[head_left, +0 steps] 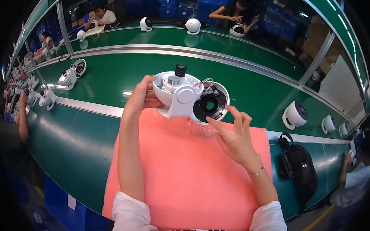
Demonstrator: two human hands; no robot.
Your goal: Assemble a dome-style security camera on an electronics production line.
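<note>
A white fan housing (185, 94) with a rounded bowl body and a curved stand hangs over the far edge of a pink foam mat (187, 172). My left hand (145, 94) is wrapped round the bowl's left side, its fingers partly hidden. Inside the bowl sit a silver motor and a ribbed black part (180, 70). Thin wires run from it to a round half shell (211, 104) with a black inside and a hole in the middle. My right hand (234, 132) grips that half shell's lower right rim between thumb and fingers.
Beyond the mat runs a green conveyor belt (249, 89) with a metal edge. An opened fan unit (72, 74) stands on it at left; closed white ones (295, 115) stand at right. A black bag (298, 164) lies right of the mat. Other people work along the line.
</note>
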